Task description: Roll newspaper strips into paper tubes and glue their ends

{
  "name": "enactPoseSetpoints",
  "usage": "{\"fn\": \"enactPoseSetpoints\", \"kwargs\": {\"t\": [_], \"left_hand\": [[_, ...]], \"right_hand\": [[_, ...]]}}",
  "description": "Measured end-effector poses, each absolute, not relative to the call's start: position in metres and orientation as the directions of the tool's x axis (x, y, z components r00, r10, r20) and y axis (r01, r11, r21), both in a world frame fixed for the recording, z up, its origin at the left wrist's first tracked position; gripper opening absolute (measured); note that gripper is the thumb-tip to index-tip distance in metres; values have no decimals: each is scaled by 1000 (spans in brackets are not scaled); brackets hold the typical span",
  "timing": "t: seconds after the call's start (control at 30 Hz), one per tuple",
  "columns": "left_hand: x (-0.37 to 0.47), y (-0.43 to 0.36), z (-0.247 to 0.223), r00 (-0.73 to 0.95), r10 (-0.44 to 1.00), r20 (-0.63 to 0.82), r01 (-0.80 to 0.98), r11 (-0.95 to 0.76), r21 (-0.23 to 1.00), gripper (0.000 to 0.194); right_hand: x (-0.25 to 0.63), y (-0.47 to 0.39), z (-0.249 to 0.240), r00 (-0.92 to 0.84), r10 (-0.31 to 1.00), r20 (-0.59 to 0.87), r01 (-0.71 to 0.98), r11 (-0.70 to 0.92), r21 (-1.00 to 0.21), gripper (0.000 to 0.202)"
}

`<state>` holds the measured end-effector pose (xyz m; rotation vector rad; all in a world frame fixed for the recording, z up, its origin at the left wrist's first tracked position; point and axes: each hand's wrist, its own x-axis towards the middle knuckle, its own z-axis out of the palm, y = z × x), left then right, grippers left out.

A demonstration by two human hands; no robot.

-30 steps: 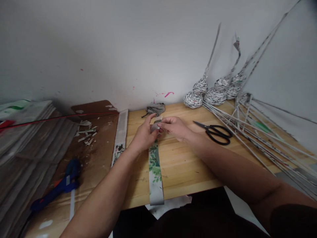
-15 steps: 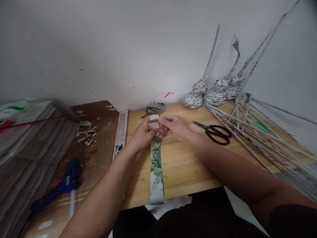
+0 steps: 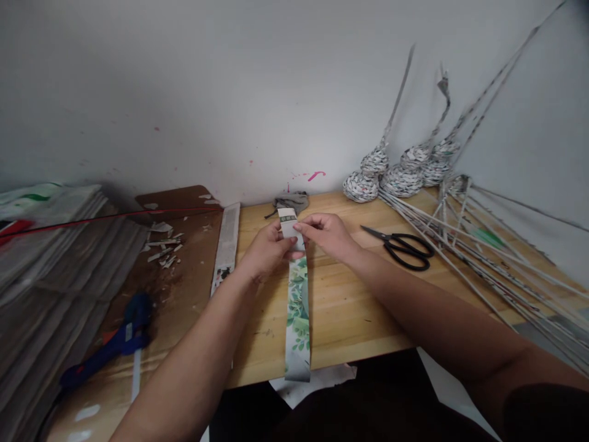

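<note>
Leaf-printed strip [image 3: 298,313] pointing straight wallward

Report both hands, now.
Left hand: closed, holding the leaf-print paper strip.
Right hand: closed, pinching the strip's edge near its far end.

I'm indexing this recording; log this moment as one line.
left hand: holding leaf-print strip | right hand: pinching same strip | scissors: on table, right of hands
</note>
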<state>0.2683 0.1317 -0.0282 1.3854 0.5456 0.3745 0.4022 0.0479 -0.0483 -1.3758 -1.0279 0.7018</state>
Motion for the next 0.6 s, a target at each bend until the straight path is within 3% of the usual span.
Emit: {"fn": "enactPoseSetpoints", "kwargs": {"t": [0.2,0.43,0.6], "left_hand": [[268,131,-29,829,554,-73,33,82,996,31],[265,132,-24,815,561,-146,55,176,983,20],[266,130,-22,800,578,-162,47,208,977,26]], "right_hand": [[401,50,-52,416,894,168,157,111,-981,37],[408,49,-48,274,961,-37,-167,9,-986,43],[404,47,-46,222,973,-57,-235,-3,-972,40]]}}
